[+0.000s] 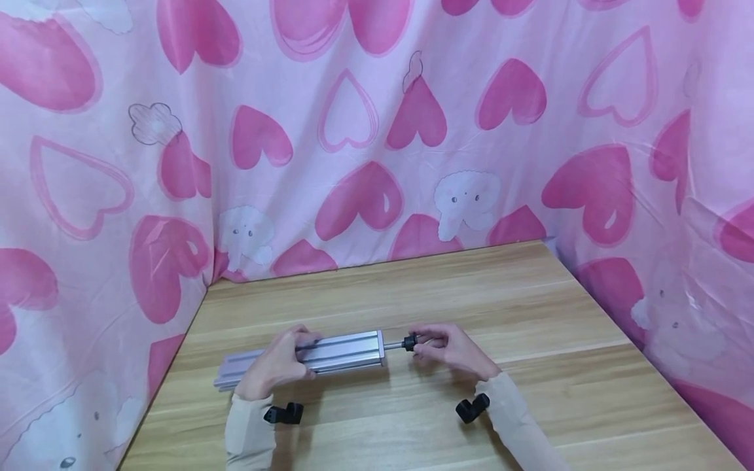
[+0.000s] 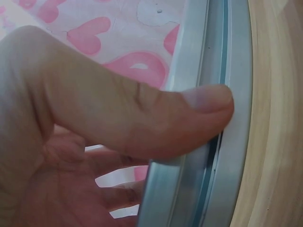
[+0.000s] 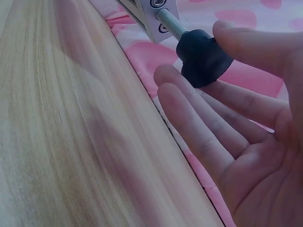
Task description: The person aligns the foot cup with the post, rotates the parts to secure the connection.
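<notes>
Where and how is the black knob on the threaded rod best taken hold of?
Pinch the black knob around its rim, coming from the right end, in line with the threaded rod. It sticks out free beyond the aluminium profile, which the left hand steadies.

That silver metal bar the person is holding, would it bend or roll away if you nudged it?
The aluminium profile probably stays stiff: it looks like a straight slotted metal bar. Its flat sides suggest it would slide on the wooden table rather than roll. The smooth faces may be a bit slippery, though the left hand has its thumb pressed at the slot.
</notes>
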Tool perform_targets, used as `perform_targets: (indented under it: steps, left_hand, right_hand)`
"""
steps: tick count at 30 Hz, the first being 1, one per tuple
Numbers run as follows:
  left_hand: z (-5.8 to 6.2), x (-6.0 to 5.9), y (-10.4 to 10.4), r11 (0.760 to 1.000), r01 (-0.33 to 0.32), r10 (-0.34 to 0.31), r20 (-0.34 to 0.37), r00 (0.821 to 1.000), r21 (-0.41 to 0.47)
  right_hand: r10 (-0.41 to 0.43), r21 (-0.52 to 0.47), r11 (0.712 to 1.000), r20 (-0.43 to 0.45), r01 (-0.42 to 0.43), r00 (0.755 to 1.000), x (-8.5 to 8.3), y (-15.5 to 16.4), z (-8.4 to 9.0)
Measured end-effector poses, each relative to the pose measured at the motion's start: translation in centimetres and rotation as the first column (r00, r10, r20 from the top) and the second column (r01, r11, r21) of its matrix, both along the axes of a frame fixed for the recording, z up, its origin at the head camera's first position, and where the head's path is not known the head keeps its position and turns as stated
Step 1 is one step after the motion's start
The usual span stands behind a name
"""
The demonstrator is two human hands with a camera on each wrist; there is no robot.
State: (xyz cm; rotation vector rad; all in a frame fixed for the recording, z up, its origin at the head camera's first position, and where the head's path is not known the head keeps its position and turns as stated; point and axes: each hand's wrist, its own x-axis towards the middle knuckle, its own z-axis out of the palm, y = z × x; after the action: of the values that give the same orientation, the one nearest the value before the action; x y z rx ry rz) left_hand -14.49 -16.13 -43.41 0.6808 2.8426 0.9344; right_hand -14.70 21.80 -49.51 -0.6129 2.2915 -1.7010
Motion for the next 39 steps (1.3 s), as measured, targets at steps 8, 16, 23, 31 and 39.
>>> perform_targets:
  steps: [8, 16, 23, 31, 39]
  left_hand:
    - [0.24, -0.21, 0.15, 1.0, -0.007, 0.007, 0.014, 1.0, -0.021]
    - [0.1, -0.2, 0.26, 1.0, 0.005, -0.005, 0.009, 1.0, -0.023]
    - [0.13, -0.18, 0.56, 1.0, -0.011, 0.011, 0.024, 1.0, -0.017]
    - [0.36, 0.02, 0.5, 0.999, -0.034, 0.035, 0.032, 0.999, -0.013]
    - [0.32, 0.03, 0.5, 0.998, -0.061, 0.062, 0.044, 0.997, -0.025]
  right_hand:
    - [0.017, -0.008, 1.0, 0.084, -0.016, 0.996, -0.03, -0.06, 0.31]
    - [0.0, -0.025, 1.0, 0.138, 0.003, 0.991, 0.03, -0.27, 0.26]
    - [0.0, -0.031, 1.0, 0.129, 0.004, 0.992, -0.07, -0.25, 0.35]
    - [-0.002, 0.001, 1.0, 0.114, 0.002, 0.993, 0.13, -0.05, 0.52]
    - [-0.005, -0.068, 0.998, 0.007, 0.005, 1.0, 0.27, 0.17, 0.59]
